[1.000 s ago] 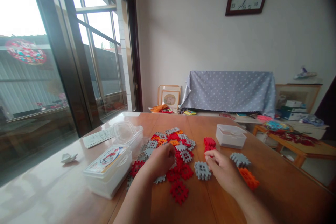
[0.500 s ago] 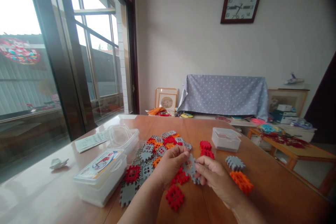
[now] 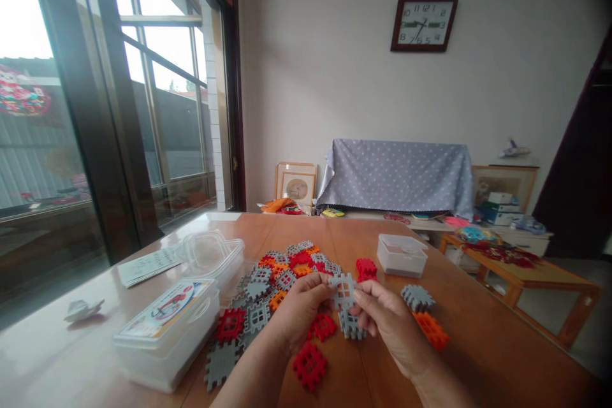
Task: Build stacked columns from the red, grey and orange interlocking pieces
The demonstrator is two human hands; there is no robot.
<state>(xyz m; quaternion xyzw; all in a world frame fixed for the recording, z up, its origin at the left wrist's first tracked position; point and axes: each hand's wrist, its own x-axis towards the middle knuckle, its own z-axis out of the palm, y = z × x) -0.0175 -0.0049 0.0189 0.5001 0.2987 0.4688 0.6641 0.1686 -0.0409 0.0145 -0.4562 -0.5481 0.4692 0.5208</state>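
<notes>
Between both hands is a grey interlocking window tile [image 3: 343, 290] with toothed edges. My left hand [image 3: 308, 303] pinches its left side, and my right hand [image 3: 380, 309] grips its right edge with thumb and fingers. Just below it on the table lies another grey window piece [image 3: 352, 326]; whether the two touch I cannot tell. A red window tile [image 3: 310, 366] lies in front, and a second red tile [image 3: 325, 327] is partly hidden by my left hand. Beyond and to the left spreads a pile of grey, red and orange tiles [image 3: 258, 290].
At left stand a lidded clear box [image 3: 167, 357], an open clear box [image 3: 234, 261], paper [image 3: 150, 266] and a crumpled wrapper [image 3: 83, 311]. On the right are a small clear box [image 3: 401, 261], red tiles [image 3: 366, 268], a grey stack [image 3: 417, 298] and an orange stack [image 3: 430, 330].
The held grey tile is now raised and turned to face me more squarely, apart from my grip's lower fingers. The whole view has shifted slightly, moving the scene leftward.
</notes>
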